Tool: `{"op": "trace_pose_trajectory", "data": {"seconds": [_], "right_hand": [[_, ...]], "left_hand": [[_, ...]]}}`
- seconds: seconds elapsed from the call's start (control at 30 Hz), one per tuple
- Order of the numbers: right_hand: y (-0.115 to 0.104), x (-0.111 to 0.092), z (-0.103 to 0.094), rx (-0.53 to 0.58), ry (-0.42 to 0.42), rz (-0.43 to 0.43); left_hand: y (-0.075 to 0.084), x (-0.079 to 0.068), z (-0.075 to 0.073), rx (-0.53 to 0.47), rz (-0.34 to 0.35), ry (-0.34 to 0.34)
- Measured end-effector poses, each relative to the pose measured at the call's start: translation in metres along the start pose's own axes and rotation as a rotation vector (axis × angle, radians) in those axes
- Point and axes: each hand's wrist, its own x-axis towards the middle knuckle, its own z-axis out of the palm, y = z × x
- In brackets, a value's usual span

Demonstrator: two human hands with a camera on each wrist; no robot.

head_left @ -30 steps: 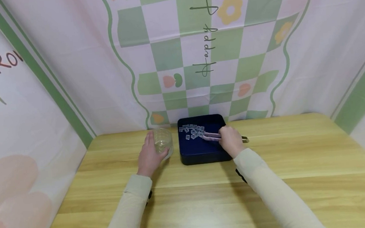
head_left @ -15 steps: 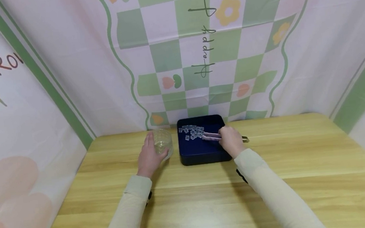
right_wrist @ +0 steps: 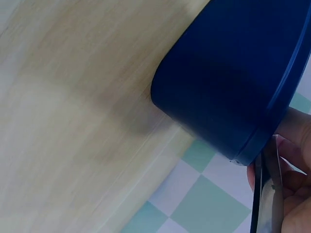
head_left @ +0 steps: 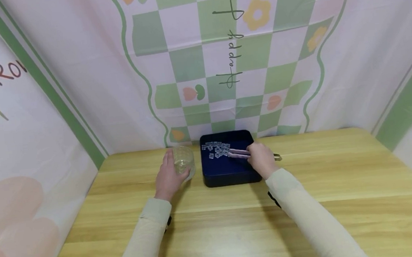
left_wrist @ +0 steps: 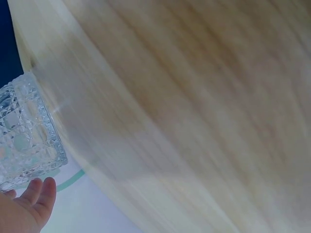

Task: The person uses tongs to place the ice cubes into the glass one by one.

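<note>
In the head view my left hand [head_left: 168, 176] holds a clear patterned glass [head_left: 184, 163], thumb on its near side and fingers on its left. The left wrist view shows the glass [left_wrist: 24, 136] with its cut-diamond surface, and fingertips beside it. My right hand [head_left: 262, 159] grips metal tongs [head_left: 239, 154] over a dark blue square tray [head_left: 233, 178]. The tongs' tips reach the heap of small clear cubes [head_left: 220, 149] in the tray's left part; whether a cube sits between the tips I cannot tell. In the right wrist view fingers curl round the tongs [right_wrist: 268, 199] by the tray's rim.
Everything stands at the back of a light wooden table [head_left: 216, 231]. Directly behind the tray hangs a checkered green and white cloth [head_left: 218, 61]. The glass stands close to the tray's left side, with a narrow gap between them.
</note>
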Motion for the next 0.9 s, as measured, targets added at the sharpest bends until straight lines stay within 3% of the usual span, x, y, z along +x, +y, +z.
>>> {"op": "trace_pose_trajectory", "data": {"seconds": [0.57,0.9], "right_hand": [[-0.001,-0.001,-0.006,0.039,0.18,-0.096],[-0.026,0.002,-0.015,0.079,0.281,-0.203]], "left_hand": [[0.0,0.001,-0.001,0.009,-0.001,-0.008],[0.0,0.001,0.0,0.019,-0.002,-0.018]]}}
